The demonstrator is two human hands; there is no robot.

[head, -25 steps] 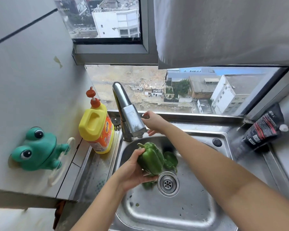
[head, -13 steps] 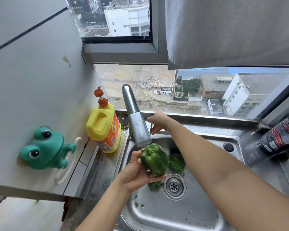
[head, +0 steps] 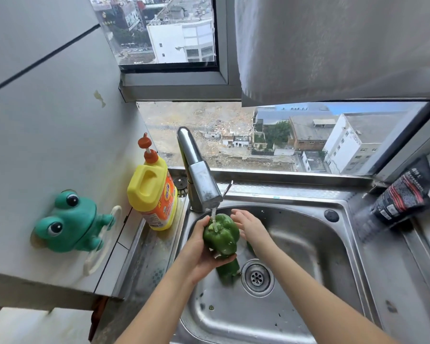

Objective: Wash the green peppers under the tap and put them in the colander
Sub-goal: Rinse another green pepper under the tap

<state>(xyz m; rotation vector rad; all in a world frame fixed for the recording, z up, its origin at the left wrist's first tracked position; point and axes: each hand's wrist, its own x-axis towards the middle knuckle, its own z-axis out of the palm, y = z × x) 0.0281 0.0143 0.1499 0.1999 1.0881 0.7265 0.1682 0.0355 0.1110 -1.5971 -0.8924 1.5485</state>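
I see bright, even daylight coming in through the window (head: 271, 137) behind the sink (head: 308, 244), with soft sheen on the steel and only faint shadows. My wide-angle view bends the window frame and wall lines at the edges, and the corners look slightly soft.

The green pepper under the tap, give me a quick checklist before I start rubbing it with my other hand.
1. Water running from the tap: ok.
2. Stream lands on the held pepper: ok.
3. Left hand cups the pepper securely: ok.
4. Right hand free and open beside it: ok.
5. Other pepper waiting in the sink: ok.
6. Colander within reach: cannot tell, none in view.
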